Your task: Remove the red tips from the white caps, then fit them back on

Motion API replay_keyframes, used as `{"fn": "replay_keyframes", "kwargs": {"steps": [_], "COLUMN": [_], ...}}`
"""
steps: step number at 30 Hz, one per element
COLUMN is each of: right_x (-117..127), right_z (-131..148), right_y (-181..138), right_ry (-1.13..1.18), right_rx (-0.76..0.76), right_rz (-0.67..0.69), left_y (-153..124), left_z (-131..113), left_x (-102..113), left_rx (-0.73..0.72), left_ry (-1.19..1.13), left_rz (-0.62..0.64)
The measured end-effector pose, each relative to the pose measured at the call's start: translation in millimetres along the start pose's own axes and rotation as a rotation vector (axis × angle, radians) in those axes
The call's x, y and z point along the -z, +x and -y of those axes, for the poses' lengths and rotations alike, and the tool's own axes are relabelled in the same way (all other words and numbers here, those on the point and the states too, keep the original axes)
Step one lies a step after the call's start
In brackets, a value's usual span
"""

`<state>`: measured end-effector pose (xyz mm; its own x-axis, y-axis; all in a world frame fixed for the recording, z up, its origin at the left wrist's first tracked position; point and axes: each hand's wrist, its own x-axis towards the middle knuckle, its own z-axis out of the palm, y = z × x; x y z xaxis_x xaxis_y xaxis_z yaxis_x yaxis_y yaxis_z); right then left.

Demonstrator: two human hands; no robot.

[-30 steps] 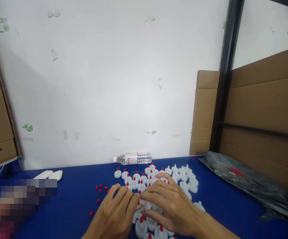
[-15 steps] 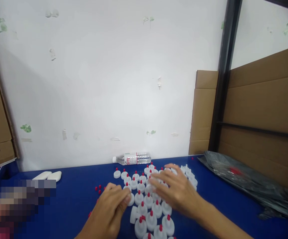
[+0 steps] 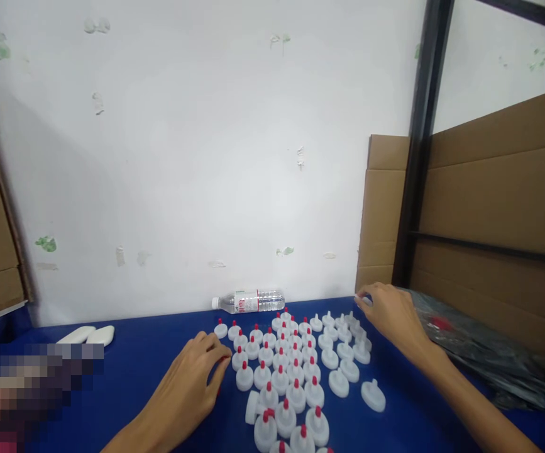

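Observation:
Many white plastic nozzle caps with red tips [image 3: 280,379] stand in a cluster on the blue table [image 3: 135,390]. Right of them are several white nozzle caps without red tips [image 3: 338,382]. My left hand [image 3: 194,374] is at the left side of the cluster, its fingers curled and thumb close to the index finger; anything between them is hidden. A bit of red shows beneath its thumb. My right hand [image 3: 390,311] reaches to the table's back right, thumb and fingertips drawn together low over the surface; I cannot see what they hold.
A clear water bottle [image 3: 248,301] lies by the wall. Two white rounded objects [image 3: 100,336] rest at the left. Dark plastic bags [image 3: 470,352] lie on the right, before cardboard [image 3: 493,207] and a black metal post [image 3: 420,145]. A blurred-out area covers the lower left.
My right hand has left the cluster and moved right to the table's back edge, uncovering the white caps. My left hand has drawn slightly left, away from the capped nozzles, over the loose red tips.

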<state>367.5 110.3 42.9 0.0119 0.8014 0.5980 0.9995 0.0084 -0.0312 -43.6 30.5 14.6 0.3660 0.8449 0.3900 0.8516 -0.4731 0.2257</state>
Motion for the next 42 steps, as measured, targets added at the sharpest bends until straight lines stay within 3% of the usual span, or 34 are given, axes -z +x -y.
{"fn": "replay_keyframes", "kwargs": {"steps": [7,13,19,27,36,42], "right_x": [-13.1,-18.3,-23.2,-24.5,-18.4,-16.7], "right_z": [-13.2,-14.6,-15.7,-18.5,-9.7,-7.7], "right_y": [0.6,-0.6,-1.2,0.4,0.9,1.0], "right_ry": [-0.116,-0.116,-0.088,-0.063,-0.011,0.014], "right_rx": [-0.149,-0.178,-0.164,-0.172,-0.158,-0.149], "right_rz": [0.363,0.483,0.463,0.335,0.254,0.234], "left_y": [1.8,4.5,2.2,6.1,14.7,19.1], "left_z": [1.1,6.3,8.9,24.4,56.5,59.2], "left_x": [3.7,2.5,-1.0,6.2,-15.0,-7.5], "left_rx": [0.067,0.064,0.033,0.021,-0.063,-0.062], "left_ry": [0.028,0.014,0.022,0.054,0.091,0.057], "left_rz": [0.026,0.036,-0.025,-0.163,-0.076,-0.077]}}
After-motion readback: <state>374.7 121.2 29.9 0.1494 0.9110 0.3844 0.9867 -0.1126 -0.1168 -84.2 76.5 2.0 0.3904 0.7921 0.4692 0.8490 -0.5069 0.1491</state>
